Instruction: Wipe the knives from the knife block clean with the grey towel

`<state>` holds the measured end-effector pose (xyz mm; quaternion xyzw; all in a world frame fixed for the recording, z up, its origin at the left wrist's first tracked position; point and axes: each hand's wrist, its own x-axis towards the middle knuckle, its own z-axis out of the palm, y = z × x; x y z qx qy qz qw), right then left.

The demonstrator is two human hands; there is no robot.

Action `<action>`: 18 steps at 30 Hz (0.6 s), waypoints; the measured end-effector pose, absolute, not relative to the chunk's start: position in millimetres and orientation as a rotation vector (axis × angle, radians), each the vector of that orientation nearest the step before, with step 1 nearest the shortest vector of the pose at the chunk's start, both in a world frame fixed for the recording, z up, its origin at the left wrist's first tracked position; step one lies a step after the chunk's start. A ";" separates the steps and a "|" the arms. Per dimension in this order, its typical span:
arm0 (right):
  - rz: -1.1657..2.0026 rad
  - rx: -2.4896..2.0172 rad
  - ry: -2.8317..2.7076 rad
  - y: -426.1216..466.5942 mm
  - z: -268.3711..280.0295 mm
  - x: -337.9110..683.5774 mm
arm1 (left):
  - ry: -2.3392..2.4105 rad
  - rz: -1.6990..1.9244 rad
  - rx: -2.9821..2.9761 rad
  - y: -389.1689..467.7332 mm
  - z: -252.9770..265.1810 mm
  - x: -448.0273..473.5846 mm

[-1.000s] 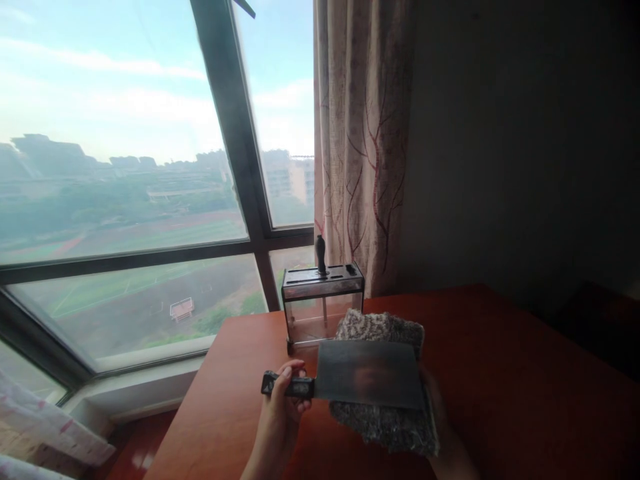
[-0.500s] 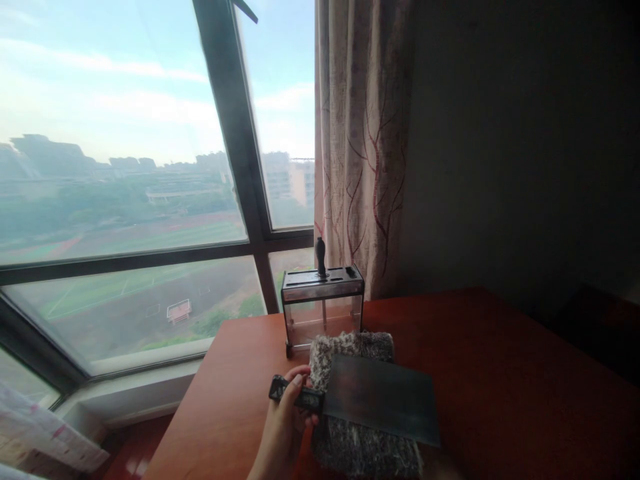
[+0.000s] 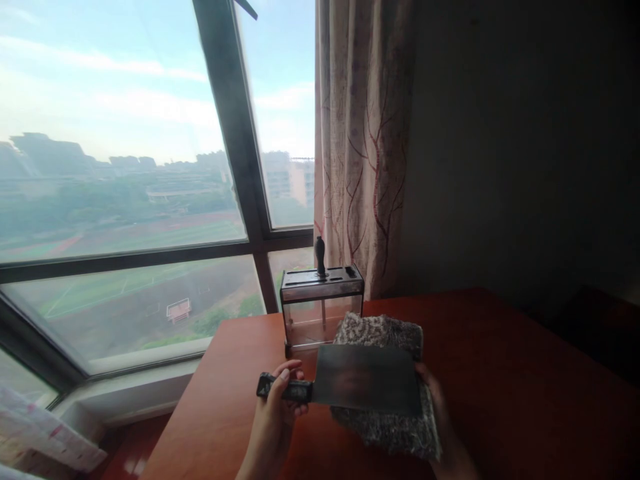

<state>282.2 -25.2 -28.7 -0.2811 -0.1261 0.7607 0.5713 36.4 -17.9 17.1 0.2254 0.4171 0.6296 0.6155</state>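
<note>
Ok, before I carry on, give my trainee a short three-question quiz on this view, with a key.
1. Which hand grips the handle of the cleaver?
2. True or false: a black handle stands up from the knife holder.
3. Where does the fluffy gray cloth show?
A) On the windowsill
B) Behind the blade, sticking out above and below it
C) Inside the knife holder

Key: 1. The left hand. 2. True. 3. B.
</note>
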 end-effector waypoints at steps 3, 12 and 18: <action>1.725 -0.667 -0.221 -22.0 -18.7 290.2 | 0.978 1.481 0.494 -13.8 12.8 30.1; 1.538 -0.713 -0.142 -22.1 -14.2 301.4 | 1.000 1.445 0.499 -14.1 9.5 28.2; 1.416 -0.807 -0.129 -24.9 1.2 289.4 | 0.965 1.339 0.398 -21.2 13.7 30.1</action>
